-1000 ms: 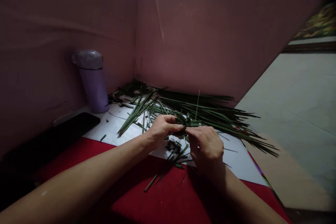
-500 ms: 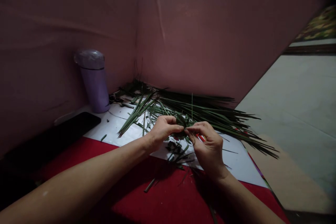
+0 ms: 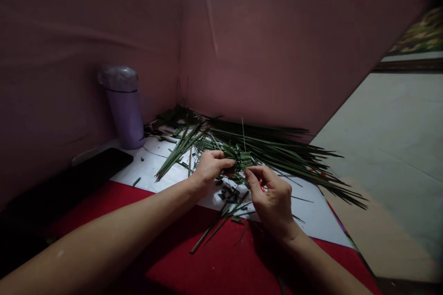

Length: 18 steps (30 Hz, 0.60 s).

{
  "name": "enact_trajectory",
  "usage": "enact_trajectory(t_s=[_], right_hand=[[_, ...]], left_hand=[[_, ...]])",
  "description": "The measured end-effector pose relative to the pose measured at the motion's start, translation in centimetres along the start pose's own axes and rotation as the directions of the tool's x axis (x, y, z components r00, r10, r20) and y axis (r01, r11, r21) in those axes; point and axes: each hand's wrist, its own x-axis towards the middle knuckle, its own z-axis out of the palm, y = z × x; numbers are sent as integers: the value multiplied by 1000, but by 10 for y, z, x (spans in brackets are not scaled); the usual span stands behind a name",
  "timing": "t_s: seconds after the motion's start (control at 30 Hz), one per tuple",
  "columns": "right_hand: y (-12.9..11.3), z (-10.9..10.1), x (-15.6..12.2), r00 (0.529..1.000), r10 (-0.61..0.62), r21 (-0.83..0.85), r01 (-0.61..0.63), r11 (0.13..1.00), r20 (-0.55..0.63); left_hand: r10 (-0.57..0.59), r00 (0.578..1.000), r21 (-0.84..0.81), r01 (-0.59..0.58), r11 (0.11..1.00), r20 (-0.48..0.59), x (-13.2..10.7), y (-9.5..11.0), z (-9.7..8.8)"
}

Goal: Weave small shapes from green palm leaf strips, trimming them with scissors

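My left hand (image 3: 211, 168) is closed on a small folded or woven piece of green leaf strips (image 3: 244, 159), thumb on the near side. A thin stem sticks straight up from the piece. At its lower right edge, my right hand (image 3: 272, 193) pinches with thumb and index finger; the exact bit of leaf between those fingertips is hard to see. Something small and red shows behind the right fingers, mostly covered by them. Below the hands lie short cut leaf scraps (image 3: 237, 219).
Long narrow green leaves (image 3: 290, 154) spread across the white sheet (image 3: 321, 221) behind the hands. A purple tumbler (image 3: 125, 115) with a plastic-covered top stands at left, near a dark flat phone-like object (image 3: 114, 160). Pink walls close off the back and left. Red cloth (image 3: 173, 249) lies in front.
My hands have drawn slightly apart, the right fingertips now lower on the piece's edge. The leaf piece is turned to show more of its face, and its upright stem has shifted left.
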Motion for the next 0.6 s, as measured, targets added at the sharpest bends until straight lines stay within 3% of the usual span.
enact_trajectory(t_s=[0.3, 0.6], right_hand=[[2, 1, 0, 999, 3, 6, -3, 1000, -32], [7, 3, 4, 999, 41, 126, -41, 991, 0]], left_hand=[[92, 993, 108, -101, 989, 79, -3, 1, 1], [27, 990, 245, -60, 968, 136, -5, 2, -1]])
